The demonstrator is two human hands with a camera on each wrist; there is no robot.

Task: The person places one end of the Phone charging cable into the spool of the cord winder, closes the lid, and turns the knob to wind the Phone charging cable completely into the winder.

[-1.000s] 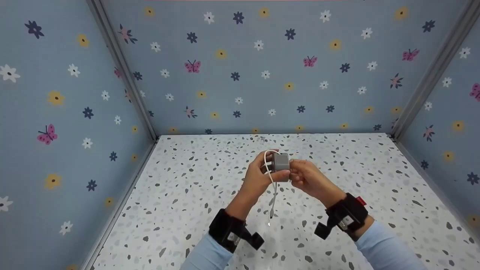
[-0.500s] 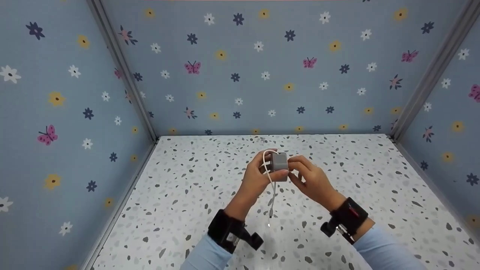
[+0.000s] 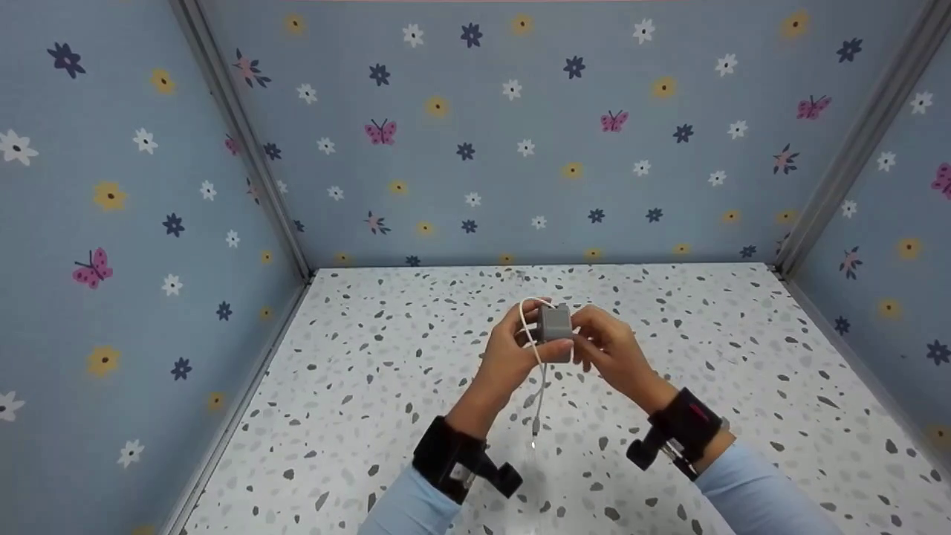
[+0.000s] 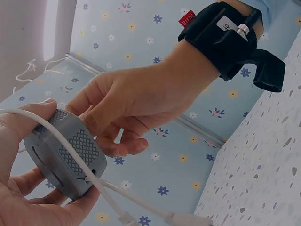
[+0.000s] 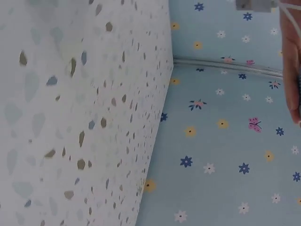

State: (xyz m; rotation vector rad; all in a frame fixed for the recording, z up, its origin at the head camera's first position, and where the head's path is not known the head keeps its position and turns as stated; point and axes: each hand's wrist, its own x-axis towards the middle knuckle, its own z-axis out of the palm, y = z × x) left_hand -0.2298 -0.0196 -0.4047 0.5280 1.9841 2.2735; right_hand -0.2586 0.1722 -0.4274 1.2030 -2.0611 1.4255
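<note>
Here's the left hand (image 3: 509,353) gripping the grey box (image 3: 557,320) above the speckled counter (image 3: 334,416). The right hand (image 3: 614,346) sits at its three o'clock, fingers bent; whether they pinch anything, I can't tell. From the head, a smooth, square face; the left wrist view alone reveals a diamond-latticed panel (image 4: 85,146)! White cable (image 4: 71,150) loops at eleven o'clock, plug end (image 3: 536,426) dangling toward six.
</note>
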